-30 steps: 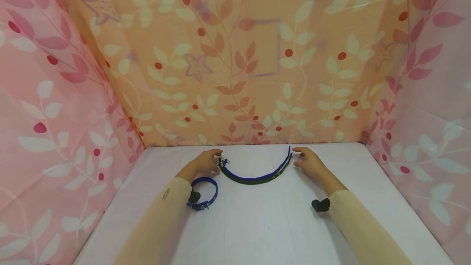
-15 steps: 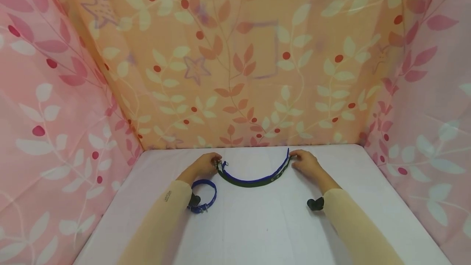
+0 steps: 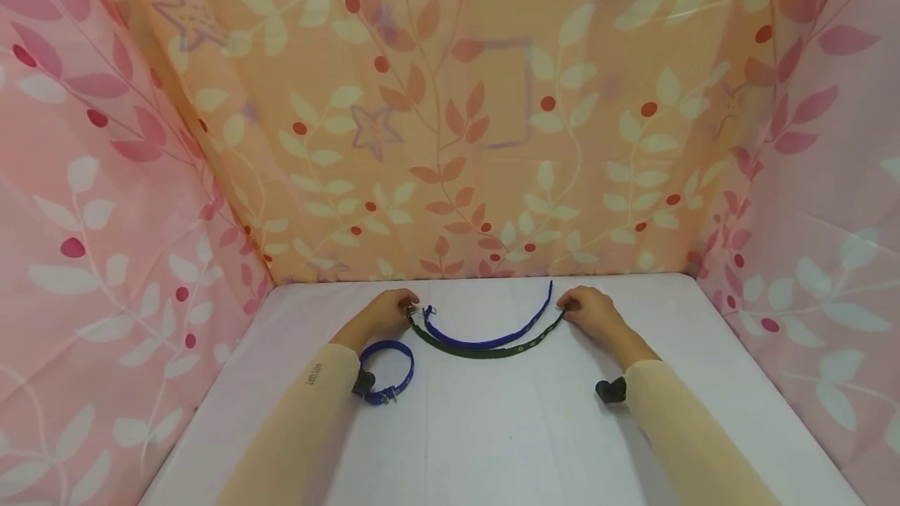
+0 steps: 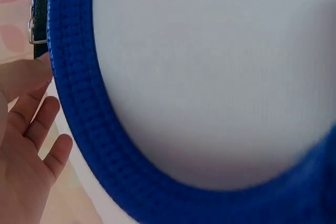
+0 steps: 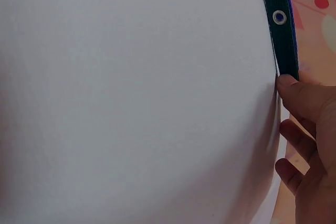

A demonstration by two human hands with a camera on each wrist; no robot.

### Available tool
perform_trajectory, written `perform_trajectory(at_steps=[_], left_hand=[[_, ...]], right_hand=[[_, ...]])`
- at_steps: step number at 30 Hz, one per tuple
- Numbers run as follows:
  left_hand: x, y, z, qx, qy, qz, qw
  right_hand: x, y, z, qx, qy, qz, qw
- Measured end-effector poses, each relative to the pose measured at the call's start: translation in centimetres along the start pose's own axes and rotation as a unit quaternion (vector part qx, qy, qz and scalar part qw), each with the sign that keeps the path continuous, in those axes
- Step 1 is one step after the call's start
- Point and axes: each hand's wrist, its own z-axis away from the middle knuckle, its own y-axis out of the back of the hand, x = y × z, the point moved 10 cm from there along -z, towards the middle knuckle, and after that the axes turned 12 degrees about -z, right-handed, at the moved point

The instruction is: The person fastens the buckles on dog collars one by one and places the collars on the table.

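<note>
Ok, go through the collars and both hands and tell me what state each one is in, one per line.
dark green collar: unbuckled, laid out in a curve, both ends held.
long blue collar: unbuckled, lying in a curve just behind the green one, neither hand plainly on it.
small blue collar: closed in a loop, untouched.
left hand: holds the green collar's buckle end.
right hand: pinches the green collar's tip.

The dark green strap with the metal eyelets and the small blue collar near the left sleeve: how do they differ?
The dark green strap lies open in a long curve; the small blue collar is closed into a ring. The left hand and right hand grip the green strap's ends; nothing grips the blue collar. Green is darker. Both lie on the white table.
</note>
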Motion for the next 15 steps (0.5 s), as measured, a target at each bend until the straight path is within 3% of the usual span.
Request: perform_trajectory(at_steps=[4, 8, 15], left_hand=[[-0.4, -0.2, 0.4, -0.022, 0.003, 0.010, 0.9997], [-0.3, -0.2, 0.8, -0.039, -0.011, 0.010, 0.9991], [1.7, 1.7, 2.1, -0.021, -0.085, -0.045, 0.9952]], right_hand=[[0.3, 0.1, 0.4, -0.018, -0.010, -0.021, 1.000], [0.4, 0.5, 1.1, -0.036, -0.022, -0.076, 0.996], [0.8, 1.8, 1.9, -0.059, -0.021, -0.089, 0.994]])
